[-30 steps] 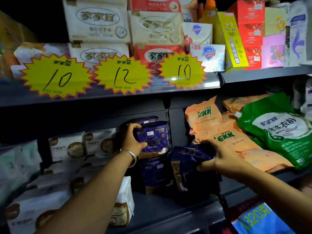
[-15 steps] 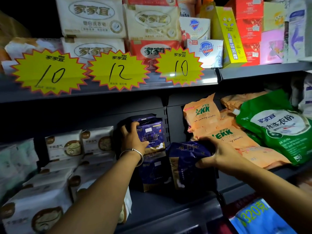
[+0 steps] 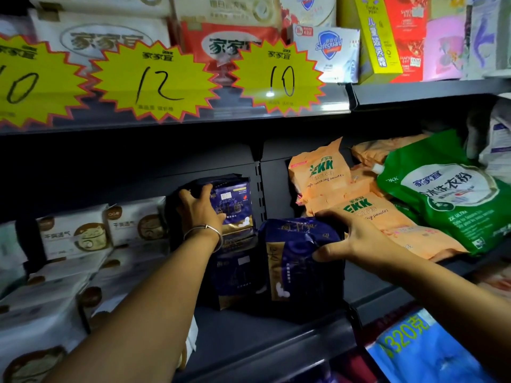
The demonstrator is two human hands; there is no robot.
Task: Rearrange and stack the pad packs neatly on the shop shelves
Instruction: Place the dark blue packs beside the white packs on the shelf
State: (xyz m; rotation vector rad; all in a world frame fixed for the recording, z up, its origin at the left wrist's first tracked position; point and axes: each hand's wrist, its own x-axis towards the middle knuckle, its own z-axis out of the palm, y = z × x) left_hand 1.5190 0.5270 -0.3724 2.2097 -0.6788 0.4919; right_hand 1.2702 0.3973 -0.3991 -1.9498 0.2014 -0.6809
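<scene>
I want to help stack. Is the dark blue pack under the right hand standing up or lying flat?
Standing up. The dark blue pack sits on its bottom edge on the shelf, and the right hand grips its top.

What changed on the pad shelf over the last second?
Very little. The left hand holds the upper dark blue pack at the back as before. The right hand grips the front dark blue pack just as it did, with no clear shift of that pack. Nothing was picked up or released. The white packs and orange bags are unmoved; only the camera came closer.
</scene>
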